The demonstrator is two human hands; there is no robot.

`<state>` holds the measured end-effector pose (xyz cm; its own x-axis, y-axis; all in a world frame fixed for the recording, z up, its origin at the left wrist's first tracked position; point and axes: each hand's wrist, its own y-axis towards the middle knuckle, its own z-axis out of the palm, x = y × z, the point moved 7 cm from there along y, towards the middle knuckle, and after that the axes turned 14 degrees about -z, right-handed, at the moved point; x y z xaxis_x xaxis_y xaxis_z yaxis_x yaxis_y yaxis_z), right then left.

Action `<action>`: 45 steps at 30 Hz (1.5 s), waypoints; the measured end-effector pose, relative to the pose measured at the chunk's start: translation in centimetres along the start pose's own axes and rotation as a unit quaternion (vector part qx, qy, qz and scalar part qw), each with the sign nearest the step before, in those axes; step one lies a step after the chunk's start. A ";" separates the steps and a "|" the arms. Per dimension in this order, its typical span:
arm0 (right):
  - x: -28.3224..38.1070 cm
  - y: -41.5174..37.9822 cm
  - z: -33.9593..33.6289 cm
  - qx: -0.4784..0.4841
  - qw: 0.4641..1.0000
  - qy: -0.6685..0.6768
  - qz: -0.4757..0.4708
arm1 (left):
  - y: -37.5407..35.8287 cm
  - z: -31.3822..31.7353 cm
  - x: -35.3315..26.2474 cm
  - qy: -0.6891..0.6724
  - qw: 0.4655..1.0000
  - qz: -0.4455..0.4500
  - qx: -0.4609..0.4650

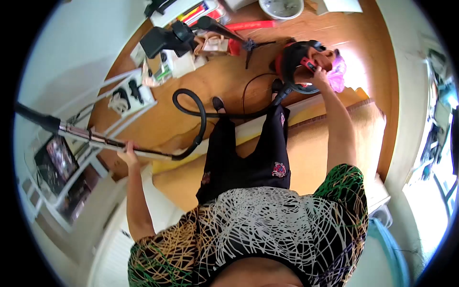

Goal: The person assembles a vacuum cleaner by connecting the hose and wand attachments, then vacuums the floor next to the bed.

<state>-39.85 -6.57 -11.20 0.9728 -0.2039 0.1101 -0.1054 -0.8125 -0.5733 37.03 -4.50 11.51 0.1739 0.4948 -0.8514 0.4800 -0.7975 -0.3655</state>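
Observation:
My left hand (127, 154) is closed around the metal tube (98, 138) of a vacuum cleaner, held out to the left. From the tube's lower end a black hose (203, 117) loops across to the round black-and-red vacuum cleaner body (289, 62), which stands on the floor by my feet. My right hand (322, 76) reaches down to the vacuum cleaner, its fingers closed at a small red part with a dark face (309, 63). Just what the fingertips grip there is partly hidden. A pink plastic bag (338, 74) lies right beside this hand.
I sit on a bed edge with a tan mat (349, 129). A black stand (210, 28) rises ahead, near a white bucket (282, 7) and boxes (179, 62). White metal racks (138, 95) stand left. A thin cable (246, 91) crosses the wooden floor.

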 end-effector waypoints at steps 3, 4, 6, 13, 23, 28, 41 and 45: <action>3.8 1.0 3.8 -0.039 0.993 0.094 0.055 | 2.0 -1.2 0.2 -0.010 0.999 0.031 0.043; 6.1 0.3 4.3 -0.017 0.996 0.076 0.043 | 1.0 -1.1 -0.6 -0.020 0.999 0.020 0.043; 8.9 0.4 4.7 -0.012 0.997 0.058 0.039 | 3.7 -2.0 0.5 -0.034 0.994 0.012 0.098; 12.6 1.9 6.8 -0.017 0.993 0.120 0.000 | 5.1 0.9 -1.5 0.035 0.987 0.029 0.153; 17.0 -0.6 6.4 -0.220 0.957 0.179 -0.053 | 3.4 8.3 -3.3 0.126 0.953 0.051 0.271; 17.8 -4.1 6.8 -0.274 0.916 0.294 0.018 | 4.8 13.2 -1.3 0.247 0.907 0.067 0.335; 21.1 -4.1 10.2 -0.232 0.925 0.300 0.026 | 1.4 18.9 0.9 0.348 0.856 0.104 0.368; 20.8 -3.3 10.8 -0.211 0.927 0.306 0.046 | 3.0 21.5 2.2 0.376 0.856 0.076 0.347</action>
<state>-17.06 -2.20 -15.76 0.6694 -0.4501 0.5910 -0.3794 -0.8911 -0.2490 20.39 -13.26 0.42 0.8181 0.2413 -0.5220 -0.1781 -0.7568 -0.6289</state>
